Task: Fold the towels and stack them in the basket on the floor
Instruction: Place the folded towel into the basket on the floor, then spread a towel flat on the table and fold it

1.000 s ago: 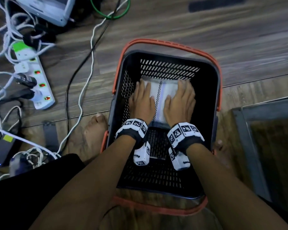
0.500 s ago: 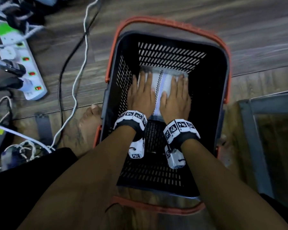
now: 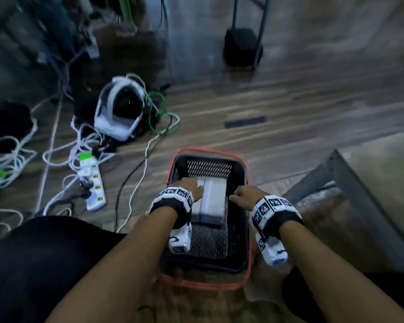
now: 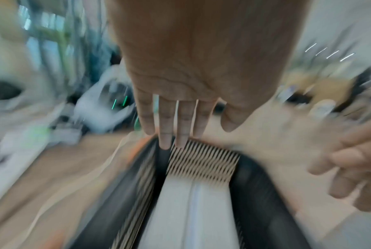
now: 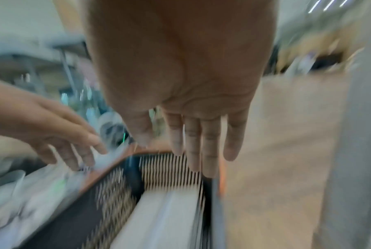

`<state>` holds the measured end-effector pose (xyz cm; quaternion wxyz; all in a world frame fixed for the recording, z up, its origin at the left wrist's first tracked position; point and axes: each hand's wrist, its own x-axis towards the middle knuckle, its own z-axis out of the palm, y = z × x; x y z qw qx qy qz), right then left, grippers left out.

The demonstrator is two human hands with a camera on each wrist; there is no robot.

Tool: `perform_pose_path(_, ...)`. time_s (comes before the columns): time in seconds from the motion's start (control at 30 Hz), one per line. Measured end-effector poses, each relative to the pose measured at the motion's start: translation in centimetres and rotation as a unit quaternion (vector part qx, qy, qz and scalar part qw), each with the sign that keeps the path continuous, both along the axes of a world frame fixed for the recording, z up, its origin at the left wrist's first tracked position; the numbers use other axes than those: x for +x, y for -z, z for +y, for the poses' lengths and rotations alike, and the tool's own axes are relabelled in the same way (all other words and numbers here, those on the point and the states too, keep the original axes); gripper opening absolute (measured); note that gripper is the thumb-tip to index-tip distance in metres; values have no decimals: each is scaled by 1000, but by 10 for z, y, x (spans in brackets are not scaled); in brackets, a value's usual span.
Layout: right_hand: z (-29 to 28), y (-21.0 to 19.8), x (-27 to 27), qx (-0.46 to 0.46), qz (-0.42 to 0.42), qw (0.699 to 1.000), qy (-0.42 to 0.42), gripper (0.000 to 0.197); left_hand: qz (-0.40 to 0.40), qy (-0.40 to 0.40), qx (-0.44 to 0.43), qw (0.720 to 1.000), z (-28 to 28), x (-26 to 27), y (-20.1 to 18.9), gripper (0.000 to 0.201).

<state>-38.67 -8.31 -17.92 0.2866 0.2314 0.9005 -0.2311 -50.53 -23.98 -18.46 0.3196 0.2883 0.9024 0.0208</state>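
Towels next: left hand (image 3: 189, 188) and right hand (image 3: 245, 197) hover empty, fingers loosely straight, over the black slatted plastic basket with orange handles (image 3: 239, 226). At its twelve o'clock end lies a folded white towel (image 3: 210, 198), probably soft, light, floppy; best lifted flat by both side edges.

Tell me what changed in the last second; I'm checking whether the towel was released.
Both hands lifted off the folded towel and drew back: left hand and right hand now hang above the basket, holding nothing. The towel stayed flat at the basket's far end.
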Motion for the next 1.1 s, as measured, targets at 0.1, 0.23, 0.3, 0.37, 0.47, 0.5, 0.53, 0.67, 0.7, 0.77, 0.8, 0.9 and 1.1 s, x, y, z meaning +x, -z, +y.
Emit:
perform_pose_path(0.1,11,-83,26,43,52,997,34,39,72,26,64,995,11,13,-84,35)
perform_pose_path(0.23,20,-177,76,89,123,986,73,41,153,56,134,978,27,55,-188,35)
perform_pose_path(0.3,22,-214,104,119,159,977,80,40,177,68,172,967,33,81,-227,36)
perform_pose_path(0.37,24,-245,136,127,175,971,99,41,184,88,201,958,40,106,-257,37)
perform_pose_path(0.47,28,-277,182,141,185,965,122,43,207,138,212,945,56,144,-289,39)
perform_pose_path(0.5,31,-285,197,148,192,961,131,42,220,158,215,938,61,158,-297,39)
perform_pose_path(0.53,30,-292,212,155,197,958,142,42,232,177,219,931,66,172,-302,40)
perform_pose_path(0.67,34,-306,273,190,195,943,191,40,259,263,250,895,84,225,-302,41)
perform_pose_path(0.7,37,-308,287,200,190,940,204,40,260,283,256,887,88,237,-301,41)
perform_pose_path(0.77,42,-311,314,209,183,933,231,40,256,313,264,876,98,258,-298,41)
perform_pose_path(0.8,41,-314,329,212,180,930,241,39,251,325,266,872,103,269,-297,42)
perform_pose_path(0.9,42,-318,371,219,182,915,285,37,235,361,282,857,121,300,-300,41)
perform_pose_path(1.1,39,-304,441,224,169,894,348,34,193,420,289,838,161,351,-289,40)
